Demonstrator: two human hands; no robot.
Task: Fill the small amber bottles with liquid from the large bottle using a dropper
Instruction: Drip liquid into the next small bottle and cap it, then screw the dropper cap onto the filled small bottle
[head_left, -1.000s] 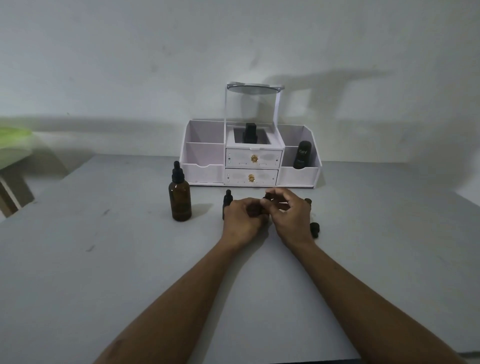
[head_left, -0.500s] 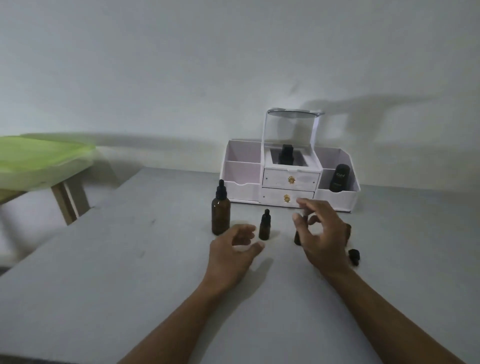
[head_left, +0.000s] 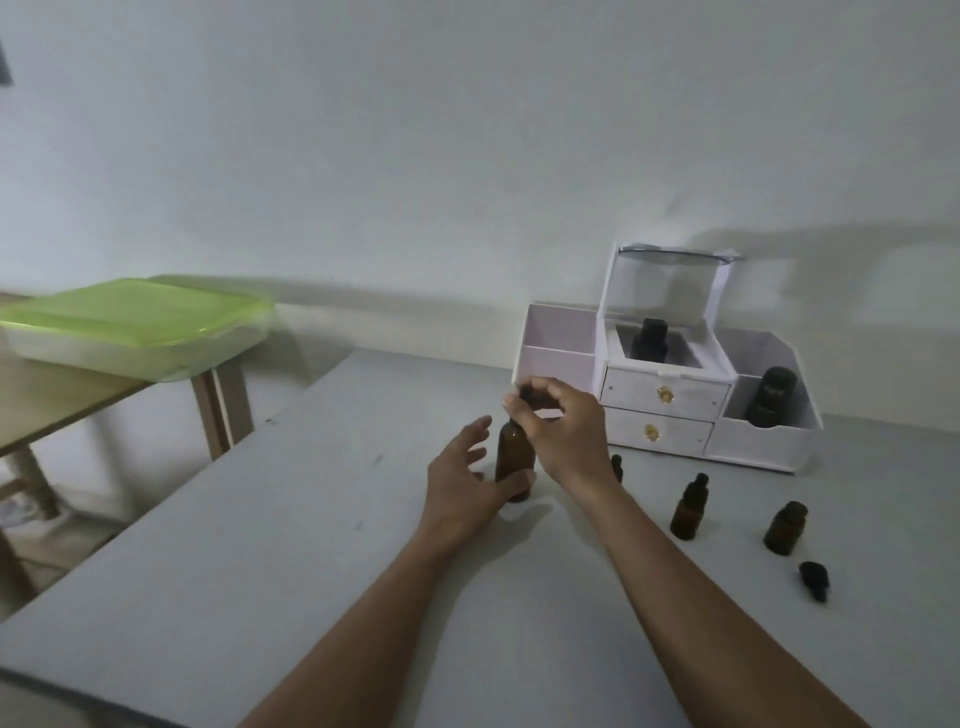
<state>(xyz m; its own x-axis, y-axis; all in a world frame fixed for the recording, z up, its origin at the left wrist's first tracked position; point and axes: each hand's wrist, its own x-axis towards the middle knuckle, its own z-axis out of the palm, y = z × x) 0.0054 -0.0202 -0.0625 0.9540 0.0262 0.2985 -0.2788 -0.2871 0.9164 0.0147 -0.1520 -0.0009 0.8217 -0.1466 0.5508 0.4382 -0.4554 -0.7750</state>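
Note:
The large amber bottle (head_left: 514, 457) stands upright on the grey table (head_left: 291, 561). My right hand (head_left: 563, 428) reaches over it, fingers pinched on its black dropper cap (head_left: 530, 396). My left hand (head_left: 467, 486) is beside the bottle with fingers spread, its thumb at the bottle's lower part. To the right stand a small amber bottle with a dropper cap (head_left: 689, 506) and an uncapped small amber bottle (head_left: 785, 527). A loose black cap (head_left: 813, 576) lies near them. Another small bottle (head_left: 616, 466) shows partly behind my right wrist.
A white organizer with two drawers (head_left: 665, 410) stands at the back of the table, holding two dark bottles (head_left: 649, 340) (head_left: 771, 397). To the left, a wooden side table (head_left: 57, 400) carries a green-lidded container (head_left: 135, 322).
The view has swung left. My right hand left the small bottles and moved to the large bottle's dropper cap. My left hand shifted to the large bottle's side.

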